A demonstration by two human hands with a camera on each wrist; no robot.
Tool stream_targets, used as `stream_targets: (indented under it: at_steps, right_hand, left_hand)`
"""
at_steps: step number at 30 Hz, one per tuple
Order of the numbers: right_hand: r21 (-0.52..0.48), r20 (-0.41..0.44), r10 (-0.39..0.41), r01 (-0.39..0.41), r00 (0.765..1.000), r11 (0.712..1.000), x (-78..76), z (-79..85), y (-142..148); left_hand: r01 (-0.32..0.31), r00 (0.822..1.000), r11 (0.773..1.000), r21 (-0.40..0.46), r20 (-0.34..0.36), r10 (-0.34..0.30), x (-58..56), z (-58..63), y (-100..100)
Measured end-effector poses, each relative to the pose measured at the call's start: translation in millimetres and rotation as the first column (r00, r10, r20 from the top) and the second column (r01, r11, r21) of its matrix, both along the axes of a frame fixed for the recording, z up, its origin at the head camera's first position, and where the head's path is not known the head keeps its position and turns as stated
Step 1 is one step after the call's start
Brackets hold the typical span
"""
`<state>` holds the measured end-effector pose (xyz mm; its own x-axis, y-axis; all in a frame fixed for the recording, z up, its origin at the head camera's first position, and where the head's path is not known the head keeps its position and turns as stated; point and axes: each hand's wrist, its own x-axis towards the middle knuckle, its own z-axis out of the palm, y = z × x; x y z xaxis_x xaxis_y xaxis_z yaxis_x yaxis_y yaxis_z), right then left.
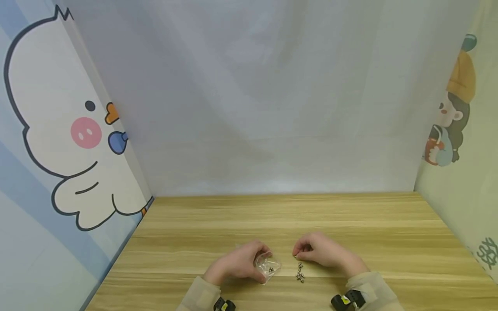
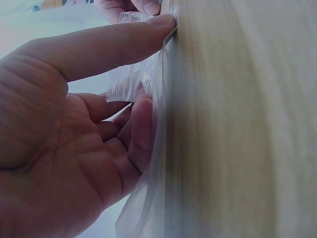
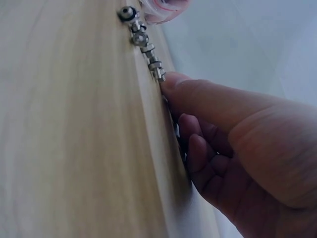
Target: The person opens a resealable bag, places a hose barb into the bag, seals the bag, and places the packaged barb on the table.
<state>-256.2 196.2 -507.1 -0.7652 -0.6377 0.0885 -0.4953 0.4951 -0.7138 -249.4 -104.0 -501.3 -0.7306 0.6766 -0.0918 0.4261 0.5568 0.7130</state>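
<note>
Silver metal bits [image 1: 300, 275] lie rowed on the wood table [image 1: 218, 216], right of a clear bag [image 1: 275, 264] with a few inside, so it looks partly done. The left hand [image 1: 242, 261] grips the bag, thumb and fingers clamped; the right hand [image 1: 326, 251] seems to pinch the row's far bit.

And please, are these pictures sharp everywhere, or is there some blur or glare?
Head view: small highlights on the clear bag; left wrist view: table blurred, backdrop pale and washed out; right wrist view: table grain soft too, small metal parts clearer, though not crisp.
</note>
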Motion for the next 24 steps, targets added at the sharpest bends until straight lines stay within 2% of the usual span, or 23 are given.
stream_targets:
  at_steps: [18,24]
  right_hand:
    - [0.005,0.059,-0.048,0.047,0.997,0.999,1.5,2.6,-4.5]
    - [-0.002,0.055,-0.046,0.046,0.997,0.999,4.1,6.3,-8.8]
  left_hand:
    - [0.001,1.0,1.0,-0.023,-0.012,-0.002,0.2,1.3,-0.1]
    - [0.002,1.0,1.0,-0.023,-0.012,-0.003,0.2,0.9,-0.1]
